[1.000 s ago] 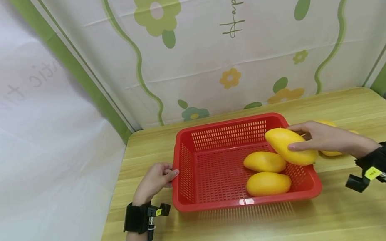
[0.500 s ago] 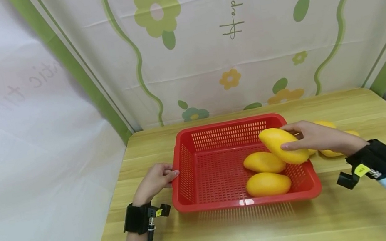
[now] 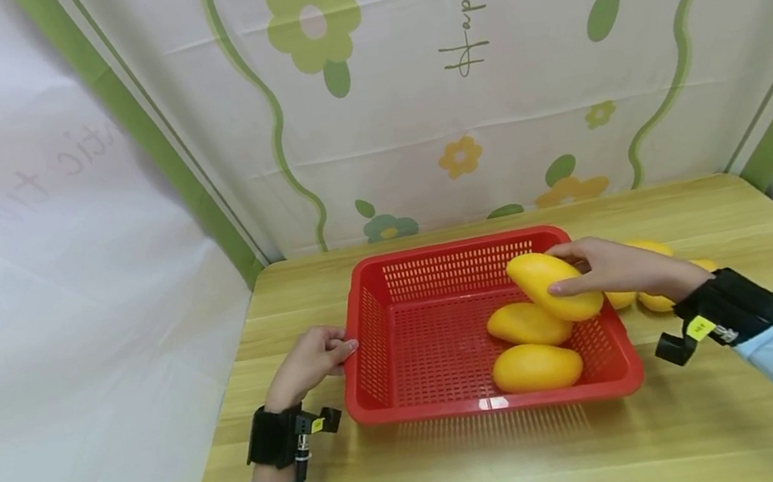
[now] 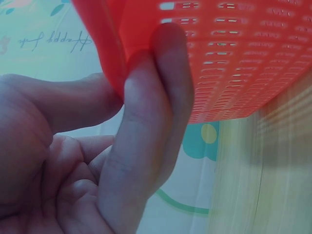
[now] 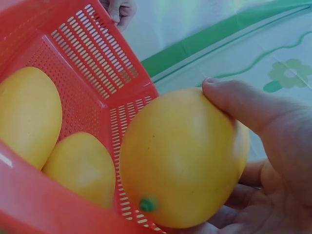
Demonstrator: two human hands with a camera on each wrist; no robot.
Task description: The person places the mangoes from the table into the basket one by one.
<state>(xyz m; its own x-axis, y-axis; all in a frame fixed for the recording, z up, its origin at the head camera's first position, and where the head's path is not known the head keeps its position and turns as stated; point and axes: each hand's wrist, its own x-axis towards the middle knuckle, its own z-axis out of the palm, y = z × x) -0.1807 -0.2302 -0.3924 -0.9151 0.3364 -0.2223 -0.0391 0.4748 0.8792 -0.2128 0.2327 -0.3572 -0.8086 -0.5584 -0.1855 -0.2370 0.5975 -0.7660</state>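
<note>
A red plastic basket [image 3: 452, 412] with slotted walls stands on the table. My left hand [image 3: 309, 364] pinches its left rim; in the left wrist view the thumb lies on one side of the rim [image 4: 105, 44] and the fingers [image 4: 146, 112] press the slotted wall from the other. Above the basket's right part, my right hand [image 3: 615, 270] grips a yellow mango [image 3: 553, 286], whose green stem end shows in the right wrist view. Two more mangoes lie inside the basket on the right, a rear mango [image 3: 525, 324] partly behind the held one and a front mango [image 3: 537, 367].
Several other mangoes [image 3: 658, 302] lie on the wooden table [image 3: 514, 473] right of the basket, partly hidden by my right hand and wrist. A patterned cloth [image 3: 395, 105] hangs behind the table, and a white cloth [image 3: 66, 325] on the left.
My right hand has carried the mango leftward and slightly back, further over the basket. The left hand and the basket have stayed in place.
</note>
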